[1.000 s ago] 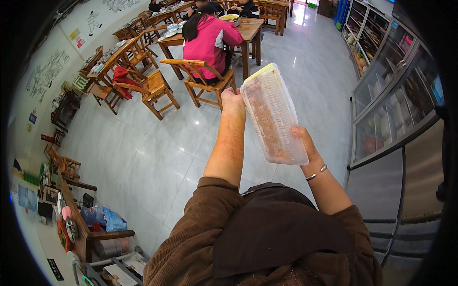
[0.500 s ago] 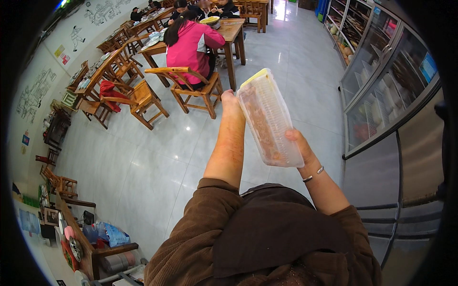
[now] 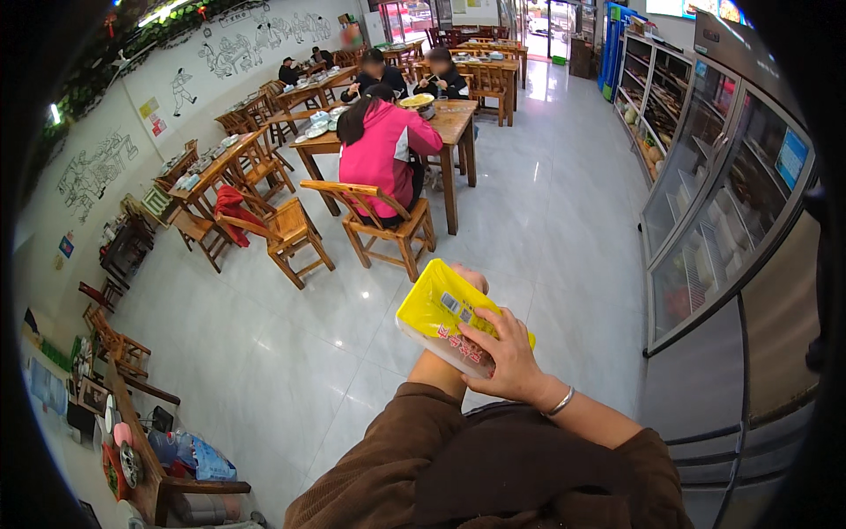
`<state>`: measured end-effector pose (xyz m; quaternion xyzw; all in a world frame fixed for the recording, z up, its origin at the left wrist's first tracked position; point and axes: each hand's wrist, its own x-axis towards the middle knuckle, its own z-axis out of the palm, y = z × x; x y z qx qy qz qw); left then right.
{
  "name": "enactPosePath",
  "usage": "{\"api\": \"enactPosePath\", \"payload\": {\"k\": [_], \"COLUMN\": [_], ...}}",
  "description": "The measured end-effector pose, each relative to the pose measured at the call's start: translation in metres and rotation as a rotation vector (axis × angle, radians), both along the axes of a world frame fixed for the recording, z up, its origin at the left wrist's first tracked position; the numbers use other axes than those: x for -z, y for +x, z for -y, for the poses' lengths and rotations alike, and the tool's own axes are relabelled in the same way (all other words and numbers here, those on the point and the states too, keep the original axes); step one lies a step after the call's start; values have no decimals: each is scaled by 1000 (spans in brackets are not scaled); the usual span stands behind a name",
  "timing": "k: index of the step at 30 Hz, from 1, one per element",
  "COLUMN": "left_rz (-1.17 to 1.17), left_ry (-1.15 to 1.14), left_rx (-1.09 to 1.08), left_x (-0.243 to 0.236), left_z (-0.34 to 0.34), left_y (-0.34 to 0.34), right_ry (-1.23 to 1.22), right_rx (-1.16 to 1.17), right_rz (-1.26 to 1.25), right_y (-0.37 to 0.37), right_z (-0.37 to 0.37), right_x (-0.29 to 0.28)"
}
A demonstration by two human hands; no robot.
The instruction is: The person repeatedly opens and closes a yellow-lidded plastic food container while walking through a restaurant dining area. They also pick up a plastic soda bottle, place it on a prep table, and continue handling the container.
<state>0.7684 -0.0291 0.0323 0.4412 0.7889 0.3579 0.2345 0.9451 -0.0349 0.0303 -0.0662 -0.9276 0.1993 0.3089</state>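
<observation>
While the right hand (image 3: 504, 363) wraps its fingers over a clear plastic container (image 3: 451, 321) with a yellow lid, the left hand (image 3: 472, 280) sits mostly hidden behind it, grip unclear. Farther off, a person in a pink jacket (image 3: 381, 155) sits at a wooden table (image 3: 451, 122); glass-door coolers (image 3: 716, 203) line the right.

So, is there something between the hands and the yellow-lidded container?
Nothing visible. The right hand grips the yellow-lidded container directly, fingers over its near side. The left hand is mostly hidden behind it, apparently holding its far side.
</observation>
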Motion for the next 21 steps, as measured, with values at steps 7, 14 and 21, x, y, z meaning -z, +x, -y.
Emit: {"api": "enactPosePath", "payload": {"k": [7, 14, 21], "left_rz": [701, 1123, 1329], "left_ry": [353, 694, 764], "left_rx": [-586, -513, -618], "left_x": [57, 44, 69], "left_z": [-32, -21, 0], "left_y": [-28, -43, -91], "right_ry": [33, 90, 82], "right_rx": [-70, -181, -235], "right_rz": [-92, -82, -42], "right_y": [-11, -22, -51], "right_z": [14, 22, 32], "right_x": [-1, -2, 7]}}
